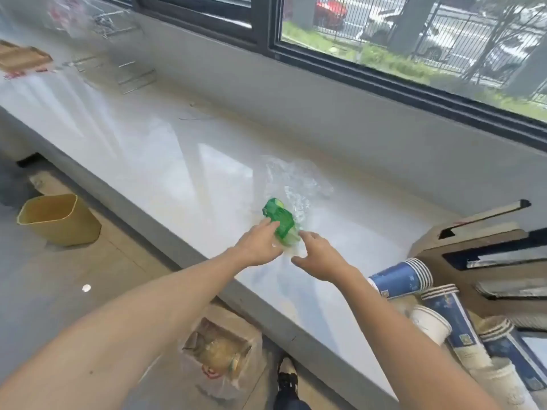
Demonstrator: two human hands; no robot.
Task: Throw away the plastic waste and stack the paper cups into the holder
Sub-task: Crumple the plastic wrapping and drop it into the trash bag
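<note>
On the desk (154,149), the left hand (260,244) has its grip closed on the green-and-clear plastic (281,221), the right hand (318,255) spread wide just beside it, blue cups (399,278) near.

A: Surface?
B: Long glossy white desk (165,161) under the window.
A: On it?
B: Crumpled clear-and-green plastic wrapper (285,208) mid-desk; blue-and-white paper cup stacks (414,285) lying tipped at right; brown cardboard holder (438,247) just behind them.

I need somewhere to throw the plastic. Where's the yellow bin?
In the head view, the yellow bin stands on the floor at far left, just off the counter's front edge, well left of both hands.
</note>
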